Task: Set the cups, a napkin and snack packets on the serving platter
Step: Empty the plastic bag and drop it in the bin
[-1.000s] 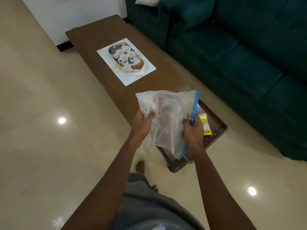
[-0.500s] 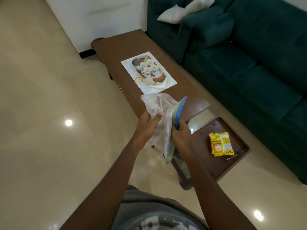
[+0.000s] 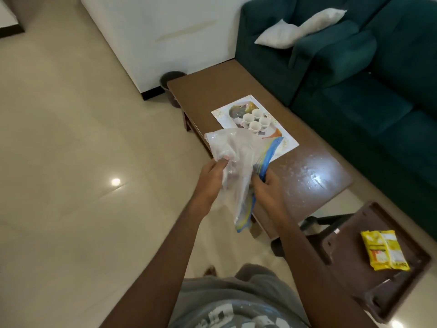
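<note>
A clear zip bag (image 3: 238, 162) with a blue seal strip hangs between both hands over the near end of the brown coffee table (image 3: 314, 171). My left hand (image 3: 211, 178) pinches its crumpled left side. My right hand (image 3: 267, 189) grips the blue strip. Behind the bag, several white cups (image 3: 255, 120) stand on the patterned serving platter (image 3: 287, 144). Two yellow snack packets (image 3: 384, 249) lie on a brown stool (image 3: 354, 268) at lower right. I cannot make out a napkin.
A dark green sofa (image 3: 378, 95) runs along the table's right side, with white cushions (image 3: 298, 29) at its far end. A dark bin (image 3: 171, 85) stands by the wall beyond the table. Glossy tile floor (image 3: 71, 162) spreads to the left.
The view has swung left and up, so the stool with the packets now sits at lower right. Both hands have gathered the bag closer together, folding it narrower.
</note>
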